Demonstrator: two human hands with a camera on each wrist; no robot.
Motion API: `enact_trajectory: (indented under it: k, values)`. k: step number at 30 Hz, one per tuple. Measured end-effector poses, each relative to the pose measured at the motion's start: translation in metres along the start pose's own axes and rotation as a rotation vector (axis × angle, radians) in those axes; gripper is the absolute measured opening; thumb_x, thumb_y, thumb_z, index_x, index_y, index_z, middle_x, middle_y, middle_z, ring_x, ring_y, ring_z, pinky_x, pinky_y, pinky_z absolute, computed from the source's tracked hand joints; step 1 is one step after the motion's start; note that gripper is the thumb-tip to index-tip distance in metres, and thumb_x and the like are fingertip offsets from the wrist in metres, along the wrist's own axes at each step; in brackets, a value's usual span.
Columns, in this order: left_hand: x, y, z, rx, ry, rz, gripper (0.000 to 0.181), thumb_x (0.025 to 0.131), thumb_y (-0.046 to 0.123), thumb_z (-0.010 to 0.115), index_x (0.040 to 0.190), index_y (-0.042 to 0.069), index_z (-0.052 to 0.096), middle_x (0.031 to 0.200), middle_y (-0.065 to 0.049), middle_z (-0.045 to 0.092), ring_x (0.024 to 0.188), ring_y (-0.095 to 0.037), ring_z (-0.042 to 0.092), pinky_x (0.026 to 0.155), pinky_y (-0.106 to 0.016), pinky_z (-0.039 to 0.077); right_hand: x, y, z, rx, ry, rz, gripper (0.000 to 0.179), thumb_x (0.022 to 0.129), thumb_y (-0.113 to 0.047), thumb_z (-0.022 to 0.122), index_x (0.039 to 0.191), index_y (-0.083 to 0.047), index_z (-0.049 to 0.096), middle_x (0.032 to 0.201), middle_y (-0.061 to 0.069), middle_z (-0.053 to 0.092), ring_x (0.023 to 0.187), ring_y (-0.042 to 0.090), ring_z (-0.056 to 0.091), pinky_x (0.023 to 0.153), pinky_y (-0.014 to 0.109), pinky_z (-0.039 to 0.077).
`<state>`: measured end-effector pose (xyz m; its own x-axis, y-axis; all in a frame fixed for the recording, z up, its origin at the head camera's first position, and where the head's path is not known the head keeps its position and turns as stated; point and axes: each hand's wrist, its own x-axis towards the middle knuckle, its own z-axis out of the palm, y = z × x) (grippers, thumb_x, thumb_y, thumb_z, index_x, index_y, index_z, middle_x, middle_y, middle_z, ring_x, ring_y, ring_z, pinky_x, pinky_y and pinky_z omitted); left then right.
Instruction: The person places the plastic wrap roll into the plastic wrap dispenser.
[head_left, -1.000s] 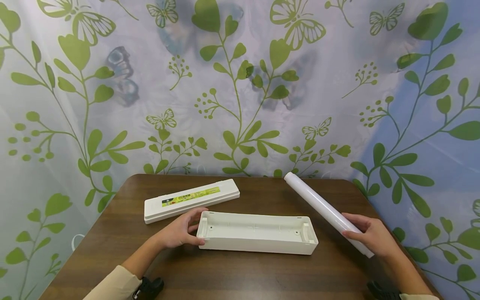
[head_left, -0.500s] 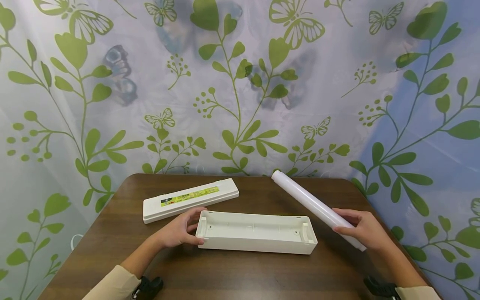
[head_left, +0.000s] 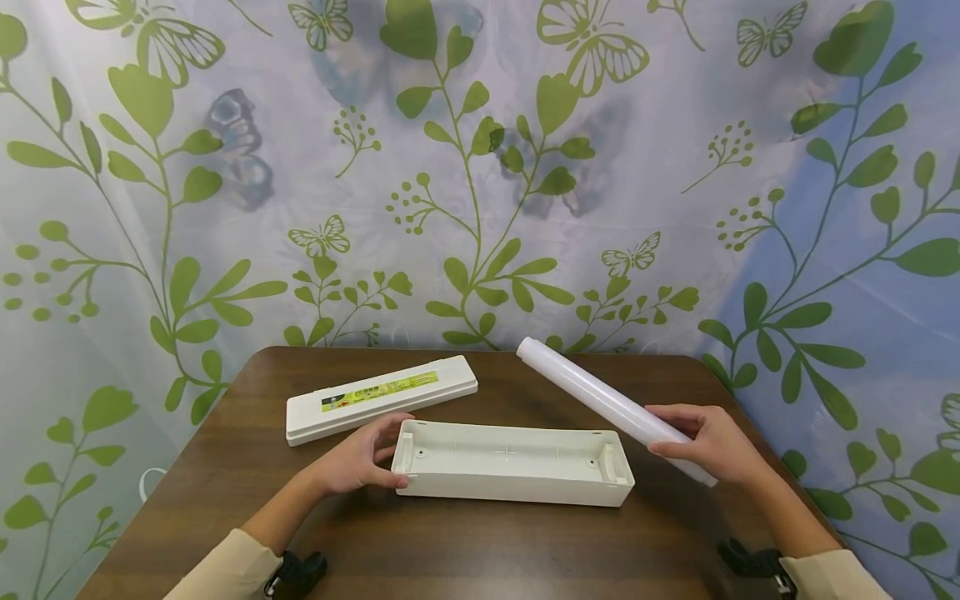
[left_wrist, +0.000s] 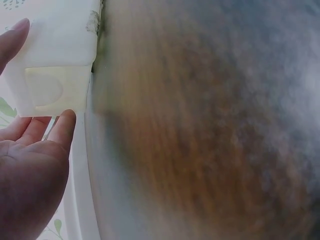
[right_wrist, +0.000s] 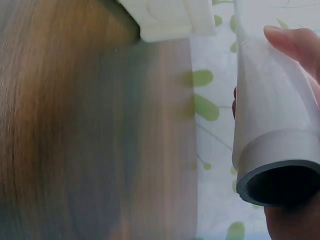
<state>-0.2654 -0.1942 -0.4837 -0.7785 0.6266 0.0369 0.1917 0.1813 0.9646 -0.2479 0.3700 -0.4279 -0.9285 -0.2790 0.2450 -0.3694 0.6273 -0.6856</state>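
On a brown wooden table [head_left: 465, 550], your open white box [head_left: 513, 490] lies lengthwise before you, a white roll [head_left: 592, 394] slants just beyond its right end, and a flat white lid [head_left: 390, 402] rests behind, to the left.
Your right hand [head_left: 701, 442] pinches the roll near its lower end, thumb on the near side; your left hand [head_left: 356, 462] grips the box's left end between thumb and fingers. A green label [head_left: 378, 392] faces up on the lid, and the roll's hollow end [right_wrist: 280, 164] sits close to your right palm. Held so far off its middle, the roll could dip at its long far end and knock the box; with only one end gripped, the box would likely pivot.
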Motion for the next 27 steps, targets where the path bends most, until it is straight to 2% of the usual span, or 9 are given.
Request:
enact_trajectory:
  k: [5, 12, 17, 22, 27]
  values:
    - [0.0, 0.0, -0.001, 0.0, 0.002, 0.016, 0.092, 0.08, 0.006, 0.087, 0.153, -0.001, 0.03, 0.155, -0.025, 0.038, 0.147, -0.046, 0.035, 0.112, -0.03, 0.046, 0.005, -0.006, 0.005, 0.029, -0.013, -0.02, 0.055, 0.077, -0.019, 0.091, 0.126, -0.004, 0.072, 0.115, 0.019, 0.075, 0.086, 0.005, 0.072, 0.067, 0.027, 0.059]
    - [0.0, -0.001, -0.001, -0.015, 0.0, 0.0, 0.097, 0.079, 0.006, 0.088, 0.155, -0.002, 0.028, 0.157, -0.024, 0.037, 0.148, -0.045, 0.034, 0.111, -0.024, 0.046, 0.013, -0.013, 0.011, 0.049, -0.046, -0.023, 0.055, 0.075, -0.02, 0.093, 0.124, -0.006, 0.073, 0.115, 0.015, 0.076, 0.088, 0.007, 0.072, 0.068, 0.028, 0.059]
    - [0.001, -0.003, -0.002, -0.024, -0.005, 0.005, 0.097, 0.08, 0.006, 0.087, 0.155, -0.003, 0.027, 0.158, -0.024, 0.036, 0.149, -0.046, 0.032, 0.113, -0.027, 0.044, 0.017, -0.016, 0.014, 0.081, -0.081, -0.006, 0.053, 0.075, -0.021, 0.093, 0.123, -0.009, 0.074, 0.114, 0.013, 0.076, 0.089, 0.008, 0.073, 0.069, 0.028, 0.059]
    - [0.001, -0.004, -0.002, -0.042, -0.014, 0.013, 0.097, 0.08, 0.005, 0.087, 0.155, -0.003, 0.026, 0.158, -0.026, 0.034, 0.149, -0.048, 0.031, 0.113, -0.029, 0.046, 0.021, -0.02, 0.018, 0.099, -0.104, -0.029, 0.051, 0.077, -0.02, 0.092, 0.123, -0.007, 0.074, 0.114, 0.016, 0.076, 0.089, 0.009, 0.073, 0.07, 0.028, 0.059]
    - [0.001, -0.003, -0.001, -0.049, -0.014, 0.012, 0.099, 0.079, 0.005, 0.087, 0.155, -0.004, 0.025, 0.158, -0.025, 0.034, 0.149, -0.047, 0.031, 0.111, -0.025, 0.047, 0.025, -0.021, 0.021, 0.107, -0.119, -0.065, 0.05, 0.077, -0.018, 0.091, 0.122, -0.007, 0.074, 0.113, 0.016, 0.076, 0.088, 0.009, 0.073, 0.069, 0.028, 0.06]
